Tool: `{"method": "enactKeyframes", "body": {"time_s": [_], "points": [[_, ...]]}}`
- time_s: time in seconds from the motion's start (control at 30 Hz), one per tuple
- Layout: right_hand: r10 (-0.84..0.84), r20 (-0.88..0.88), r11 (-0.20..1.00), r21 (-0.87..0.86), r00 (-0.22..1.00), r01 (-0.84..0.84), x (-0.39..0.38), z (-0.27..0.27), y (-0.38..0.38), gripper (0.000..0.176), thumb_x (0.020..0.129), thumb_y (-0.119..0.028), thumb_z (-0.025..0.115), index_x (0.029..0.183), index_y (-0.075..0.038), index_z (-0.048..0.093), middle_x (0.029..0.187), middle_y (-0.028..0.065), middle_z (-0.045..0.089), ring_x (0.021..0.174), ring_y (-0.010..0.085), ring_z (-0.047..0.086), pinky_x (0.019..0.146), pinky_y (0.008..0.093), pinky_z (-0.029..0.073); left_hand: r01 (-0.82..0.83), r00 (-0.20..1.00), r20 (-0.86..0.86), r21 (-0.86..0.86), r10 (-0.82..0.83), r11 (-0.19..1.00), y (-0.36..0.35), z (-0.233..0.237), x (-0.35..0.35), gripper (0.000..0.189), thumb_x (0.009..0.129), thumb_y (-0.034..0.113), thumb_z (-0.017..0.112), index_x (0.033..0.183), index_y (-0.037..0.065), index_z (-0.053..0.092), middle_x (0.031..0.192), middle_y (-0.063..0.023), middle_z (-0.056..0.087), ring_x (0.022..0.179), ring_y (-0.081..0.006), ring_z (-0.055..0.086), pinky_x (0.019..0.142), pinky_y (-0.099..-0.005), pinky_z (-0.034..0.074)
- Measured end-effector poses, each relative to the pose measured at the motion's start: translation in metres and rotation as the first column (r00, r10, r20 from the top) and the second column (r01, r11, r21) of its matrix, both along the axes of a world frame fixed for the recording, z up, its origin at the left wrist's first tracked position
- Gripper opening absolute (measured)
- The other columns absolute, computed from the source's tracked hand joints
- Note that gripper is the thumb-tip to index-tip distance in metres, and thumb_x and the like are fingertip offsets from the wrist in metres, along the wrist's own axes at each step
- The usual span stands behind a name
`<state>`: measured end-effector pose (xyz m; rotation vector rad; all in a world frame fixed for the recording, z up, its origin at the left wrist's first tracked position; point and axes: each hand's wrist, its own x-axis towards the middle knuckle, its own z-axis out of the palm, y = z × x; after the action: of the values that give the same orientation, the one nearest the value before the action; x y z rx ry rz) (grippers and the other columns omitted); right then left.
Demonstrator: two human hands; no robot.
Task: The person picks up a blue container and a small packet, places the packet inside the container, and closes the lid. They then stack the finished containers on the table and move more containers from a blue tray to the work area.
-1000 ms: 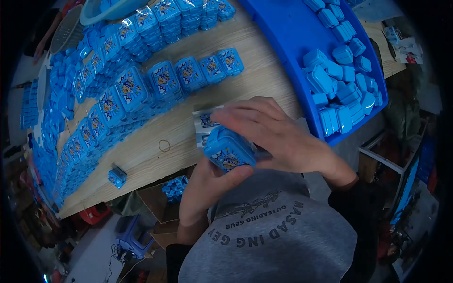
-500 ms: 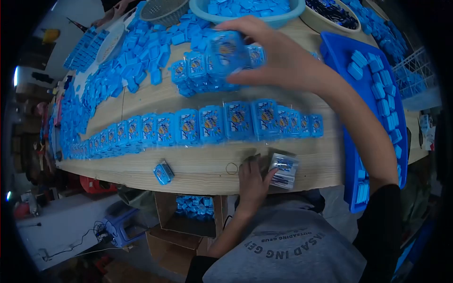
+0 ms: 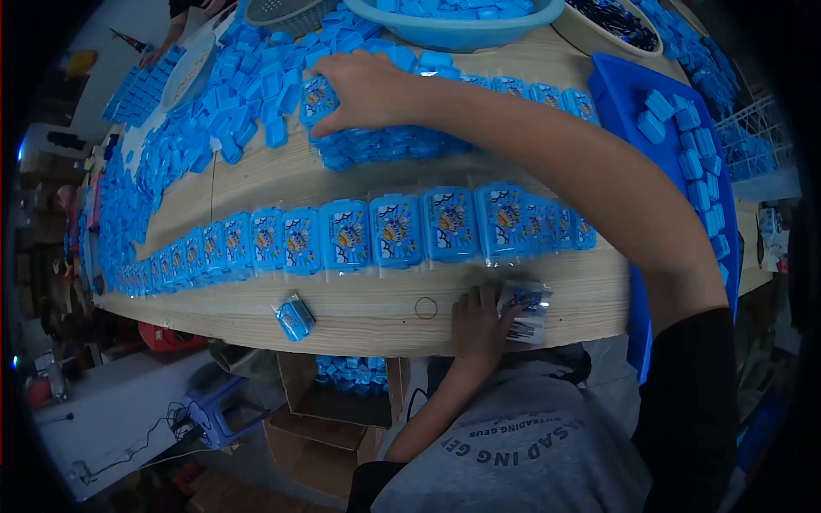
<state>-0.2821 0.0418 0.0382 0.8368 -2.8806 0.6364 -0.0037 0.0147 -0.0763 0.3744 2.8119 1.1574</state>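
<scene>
Fingers (image 3: 349,61) of the right hand (image 3: 366,90) clamp a printed blue case (image 3: 317,102) at the left end of the far stack (image 3: 393,147) on the table (image 3: 265,181); the left hand (image 3: 479,327) touches clear packets (image 3: 528,315), though I cannot tell whether it grips them.

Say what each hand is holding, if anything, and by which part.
The right hand holds a printed blue box by its near and far edges. The left hand touches clear packets; whether it grips them cannot be told.
</scene>
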Motion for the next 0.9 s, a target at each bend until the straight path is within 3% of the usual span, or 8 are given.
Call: {"method": "enactKeyframes", "body": {"time_s": [0.2,0.3,0.4,0.5,0.57,0.73,0.8,0.9], "points": [[-0.12,-0.194,0.981,-0.175,0.974,0.086,0.017,0.018,0.044,0.086,0.068,-0.056,0.065,0.131,-0.005,0.037,0.133,0.0196,0.036,0.119,0.0351,0.039,0.099,0.0403,0.034,-0.104,0.973,0.222,0.21,0.056,0.972,-0.002,-0.001,0.0,0.017,0.08,0.014,0.062,0.084,0.001,0.052,0.076,-0.0144,0.055,0.07,-0.0299,0.054,0.063,-0.0363,0.042],[-0.218,-0.198,0.945,-0.287,0.956,0.156,0.049,0.036,0.146,0.068,0.075,-0.046,0.064,0.124,-0.003,0.045,0.12,0.0212,0.048,0.108,0.0325,0.05,0.09,0.0378,0.043,-0.105,0.97,0.239,0.239,0.046,0.965,-0.003,0.009,-0.002,0.012,0.083,0.011,0.057,0.084,0.0,0.055,0.079,-0.0168,0.055,0.072,-0.0342,0.055,0.064,-0.0373,0.043],[-0.416,-0.156,0.906,-0.149,0.896,0.395,0.095,0.033,0.276,0.063,0.078,-0.041,0.064,0.124,-0.002,0.045,0.121,0.0199,0.049,0.11,0.0316,0.05,0.089,0.0374,0.044,-0.081,0.982,0.187,0.219,0.04,0.972,-0.004,0.02,-0.002,0.012,0.084,0.012,0.056,0.087,0.001,0.058,0.086,-0.0187,0.058,0.078,-0.0338,0.057,0.069,-0.0351,0.044],[-0.731,-0.008,0.677,0.125,0.683,0.726,0.132,-0.02,0.375,0.051,0.079,-0.03,0.064,0.12,-0.002,0.05,0.117,0.0196,0.053,0.11,0.032,0.05,0.093,0.0377,0.041,-0.189,0.949,0.296,0.242,0.113,0.952,-0.003,0.014,0.0,0.013,0.084,0.012,0.056,0.087,0.0,0.06,0.088,-0.0178,0.059,0.082,-0.0326,0.057,0.069,-0.0356,0.044],[-0.717,-0.051,0.675,0.199,0.695,0.711,0.141,-0.076,0.431,0.057,0.076,-0.025,0.066,0.124,-0.003,0.045,0.124,0.0205,0.047,0.114,0.0347,0.046,0.097,0.0385,0.037,-0.173,0.966,0.229,0.211,0.123,0.962,-0.005,0.016,0.0,0.012,0.084,0.011,0.056,0.087,0.0,0.06,0.085,-0.017,0.059,0.079,-0.0319,0.056,0.069,-0.036,0.043],[-0.744,-0.159,0.629,0.164,0.649,0.76,0.133,-0.126,0.43,0.067,0.074,-0.023,0.067,0.131,-0.01,0.035,0.128,0.0224,0.038,0.113,0.0378,0.042,0.095,0.0428,0.036,0.001,0.987,-0.163,-0.032,-0.006,0.999,-0.002,0.03,0.006,0.013,0.081,0.006,0.057,0.094,0.001,0.057,0.078,-0.0144,0.056,0.074,-0.03,0.05,0.067,-0.0376,0.041],[-0.808,-0.124,0.54,0.233,0.575,0.809,0.131,-0.112,0.402,0.062,0.073,-0.026,0.067,0.127,-0.011,0.04,0.123,0.0205,0.042,0.112,0.0378,0.043,0.094,0.0455,0.036,-0.066,0.995,-0.075,0.02,0.068,0.998,0.004,0.032,0.012,0.014,0.08,0.003,0.058,0.093,0.002,0.056,0.078,-0.014,0.055,0.075,-0.0302,0.049,0.068,-0.0384,0.04],[-0.796,-0.152,0.543,0.248,0.585,0.802,0.13,-0.107,0.398,0.052,0.071,-0.024,0.068,0.115,-0.01,0.046,0.116,0.0193,0.046,0.105,0.0376,0.046,0.088,0.0446,0.039,-0.066,0.998,-0.01,0.036,0.067,0.997,0.005,0.034,0.015,0.012,0.078,0.001,0.059,0.09,0.002,0.055,0.079,-0.0141,0.054,0.075,-0.0304,0.049,0.068,-0.0387,0.039]]}}
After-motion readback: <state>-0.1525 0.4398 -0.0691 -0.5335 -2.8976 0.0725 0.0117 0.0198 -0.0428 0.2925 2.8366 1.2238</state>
